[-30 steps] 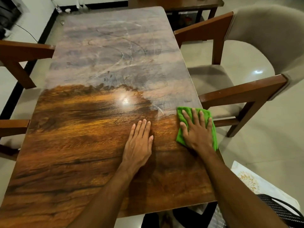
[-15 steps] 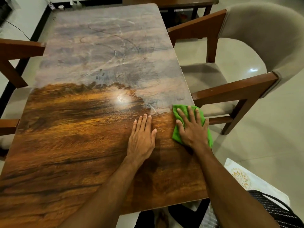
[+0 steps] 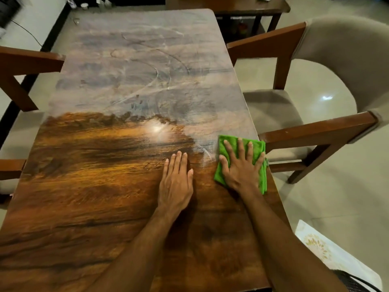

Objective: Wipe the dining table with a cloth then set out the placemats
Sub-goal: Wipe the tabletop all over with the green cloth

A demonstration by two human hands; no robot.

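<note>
A long wooden dining table (image 3: 94,186) lies under both hands. An upholstered chair (image 3: 336,91) stands beyond the right hand. The right hand (image 3: 242,167), fingers spread flat, presses a green cloth (image 3: 261,163) at the table's edge. Just beside it, the left hand (image 3: 176,182) rests flat, fingers straight.

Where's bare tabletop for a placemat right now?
Whole far half of the table, between the left chair and right chair, is bare. So is the near-left stretch beside the left hand. Crowded: near-right edge, where the right hand presses the cloth.
</note>
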